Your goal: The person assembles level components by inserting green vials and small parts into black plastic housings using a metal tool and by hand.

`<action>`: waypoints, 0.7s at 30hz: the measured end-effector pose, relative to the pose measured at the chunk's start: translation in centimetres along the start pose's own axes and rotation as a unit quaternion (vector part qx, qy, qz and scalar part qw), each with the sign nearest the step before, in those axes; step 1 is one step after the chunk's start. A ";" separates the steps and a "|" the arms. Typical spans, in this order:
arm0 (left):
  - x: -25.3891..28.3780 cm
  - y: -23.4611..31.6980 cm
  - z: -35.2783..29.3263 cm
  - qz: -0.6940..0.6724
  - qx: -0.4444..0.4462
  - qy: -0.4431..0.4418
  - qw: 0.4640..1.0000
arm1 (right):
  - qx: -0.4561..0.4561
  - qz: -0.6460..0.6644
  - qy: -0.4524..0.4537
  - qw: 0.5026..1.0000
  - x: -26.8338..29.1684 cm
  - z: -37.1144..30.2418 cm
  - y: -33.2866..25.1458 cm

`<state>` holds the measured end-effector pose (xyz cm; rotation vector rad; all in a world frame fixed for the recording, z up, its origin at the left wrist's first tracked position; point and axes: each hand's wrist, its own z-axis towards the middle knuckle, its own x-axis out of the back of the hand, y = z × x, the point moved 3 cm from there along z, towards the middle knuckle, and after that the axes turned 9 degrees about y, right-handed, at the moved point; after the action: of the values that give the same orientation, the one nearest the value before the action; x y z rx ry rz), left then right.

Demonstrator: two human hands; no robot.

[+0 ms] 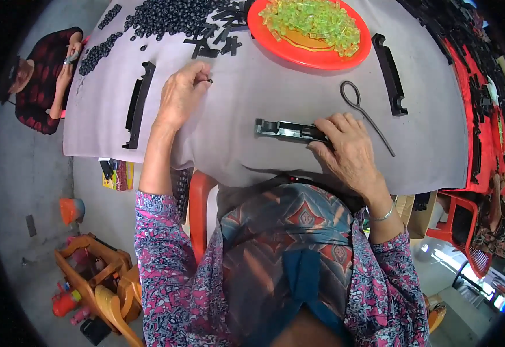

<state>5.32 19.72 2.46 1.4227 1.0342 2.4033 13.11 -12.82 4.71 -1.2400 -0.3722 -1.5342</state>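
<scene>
Slotted housing [290, 130] is at the tabletop's [223, 130] near side, my right hand [349, 149] grasping its right end, left hand [182, 95] pinching a small black part [210, 81]; looks light, stiff, probably slick, so I'd hold its long sides.

small workshop, heaped black parts [169, 18]

Orange-and-blue container [72, 210], wooden furniture [111, 270] (lower left), red chair [481, 263] at right
</scene>
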 end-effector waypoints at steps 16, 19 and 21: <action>-0.2 0.8 -1.0 0.038 -0.048 -0.046 0.997 | -0.001 -0.013 -0.013 1.000 -0.2 -0.1 0.0; -0.2 1.4 -1.5 0.050 -0.071 -0.033 0.996 | -0.003 -0.002 -0.002 1.000 -0.1 -0.1 0.0; -0.1 2.0 -1.9 0.060 -0.067 -0.037 0.995 | 0.002 -0.017 -0.004 1.000 -0.1 -0.1 0.1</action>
<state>4.22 17.30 3.06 1.5553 0.7765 2.4282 13.11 -12.85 4.54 -1.2428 -0.4034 -1.5570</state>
